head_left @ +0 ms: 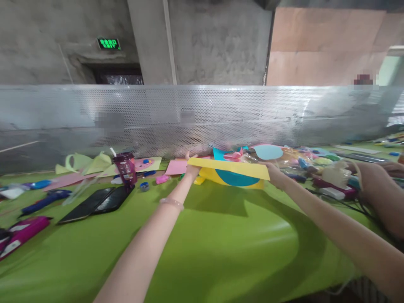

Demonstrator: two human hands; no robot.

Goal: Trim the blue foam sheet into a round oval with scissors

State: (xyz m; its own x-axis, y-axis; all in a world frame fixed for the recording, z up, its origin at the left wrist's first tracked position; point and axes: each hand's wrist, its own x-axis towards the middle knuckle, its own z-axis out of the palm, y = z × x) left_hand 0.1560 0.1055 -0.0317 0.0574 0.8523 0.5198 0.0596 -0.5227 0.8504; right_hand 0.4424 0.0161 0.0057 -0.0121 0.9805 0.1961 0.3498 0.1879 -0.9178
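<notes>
A yellow paper sheet (232,167) is held up above the green table, its near edge bent into a long flat strip. Below that strip a blue rounded piece (236,178) shows against more yellow. My left hand (193,169) grips the sheet's left end, with the fingers partly hidden behind it. At the right end my right hand (275,175) is closed on the same sheet, its fingertips also hidden. Just behind the sheet are a blue sheet (218,155) and a pink sheet (176,167). A small yellow lump (198,180) lies near my left wrist.
A dark cup with a straw (125,169), a black tablet-like case (96,205) and a blue glue gun (46,202) stand or lie left on the green table (221,252). A perforated metal screen (202,113) runs behind. Another person's arm (380,193) reaches in from the right.
</notes>
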